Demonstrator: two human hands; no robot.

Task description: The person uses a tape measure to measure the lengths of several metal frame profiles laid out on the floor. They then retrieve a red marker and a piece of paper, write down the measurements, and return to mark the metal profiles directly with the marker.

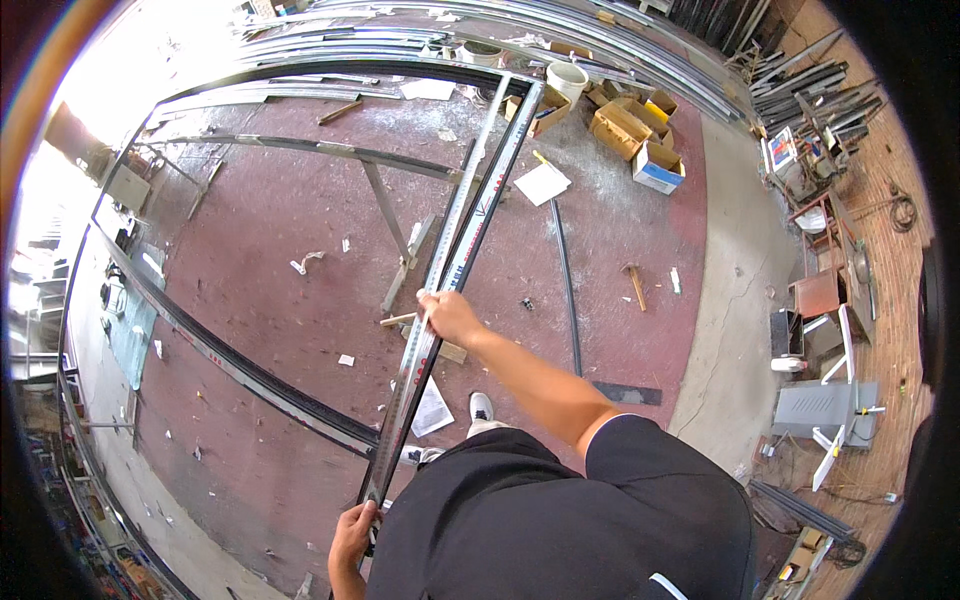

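A large dark metal frame [467, 250] with a silver inner face stretches across the view, its right-hand bar running from the far end to my body. Along that bar lies a long pale strip with fine marks, which looks like a tape measure blade [411, 352]. My right hand [452, 318] wraps around the bar midway, thumb and fingers over the strip. Down at the near end, my left hand [350, 535] is closed on a small dark thing, seemingly the tape measure's case, mostly hidden by the fingers. A crossbar [230, 362] joins the bar just beyond it.
Trestle supports [408, 262] stand under the frame. On the reddish floor lie a hammer [636, 287], a dark bar [567, 290] and paper sheets [542, 183]. Cardboard boxes [622, 128] and a white bucket [567, 80] stand far off, near long metal profiles [660, 60]. Machinery [825, 400] lines the right.
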